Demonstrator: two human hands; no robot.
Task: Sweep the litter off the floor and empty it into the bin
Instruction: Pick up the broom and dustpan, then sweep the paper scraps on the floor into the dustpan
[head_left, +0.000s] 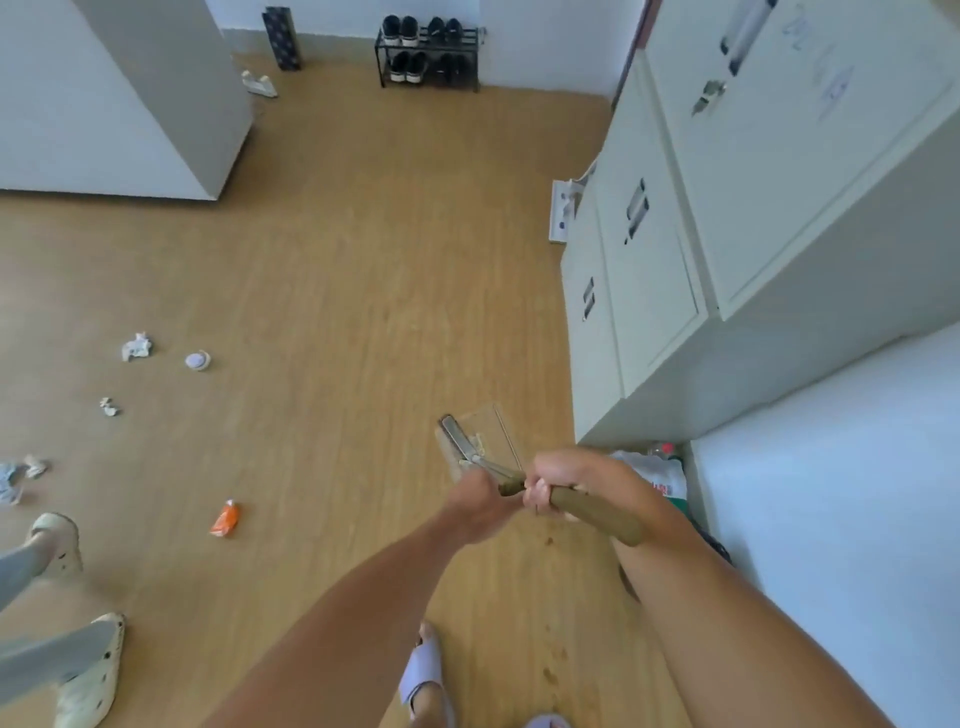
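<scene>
Both my hands, left hand (480, 501) and right hand (563, 480), wrap tight around the stiff broom handle (592, 512); paper litter (136, 347) looks light, easily swept.

Both forearms are left bare, with no sleeves seen. A pale lilac open-toed rubber slide sandal (422, 675) is worn on the foot.

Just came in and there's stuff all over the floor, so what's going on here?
A person is gripping a broom handle with both hands, the left hand just ahead of the right hand, and the broom head and a clear dustpan are on the wood floor beside the cabinets. The litter is unswept: an orange wrapper, crumpled papers and a small round lid lie off to the left. Another person's feet in pale clogs stand nearby.
</scene>
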